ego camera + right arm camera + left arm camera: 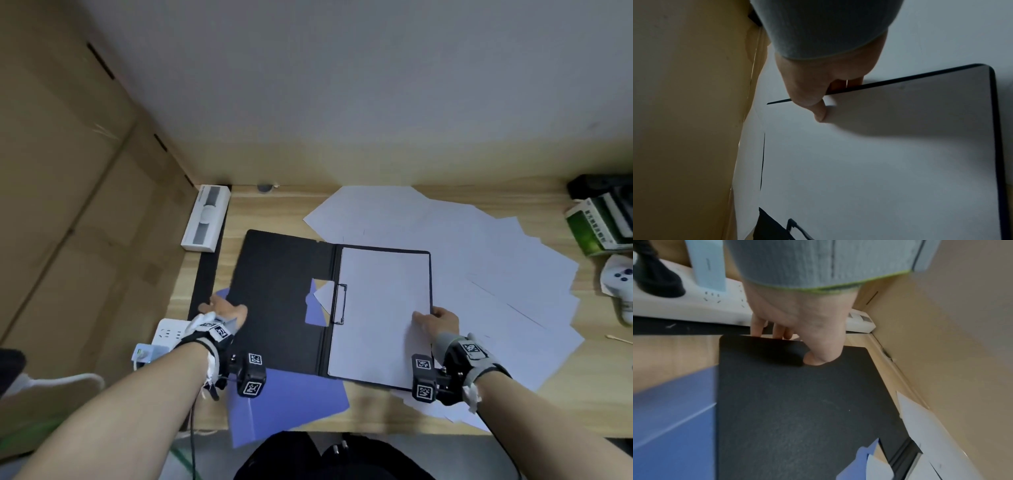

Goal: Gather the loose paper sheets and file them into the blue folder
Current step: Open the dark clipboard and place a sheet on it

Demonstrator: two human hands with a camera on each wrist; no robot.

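Two hands gripped the open dark folder (281,301) on the wooden desk (376,416): the left hand (226,313) pinched its left cover edge, and the right hand (440,322) pinched the right edge with a filed white sheet (380,308). Loose paper sheets (496,274) were fanned at right beneath the folder, beside a green carton (597,226) whose print was unreadable. A white power strip (169,334) and a white box (205,217) lay at left.

Both bare forearms reach forward, wrists strapped with camera mounts. The left hand (226,310) pinches with thumb on top, fingers underneath; the right hand (440,320) pinches likewise.
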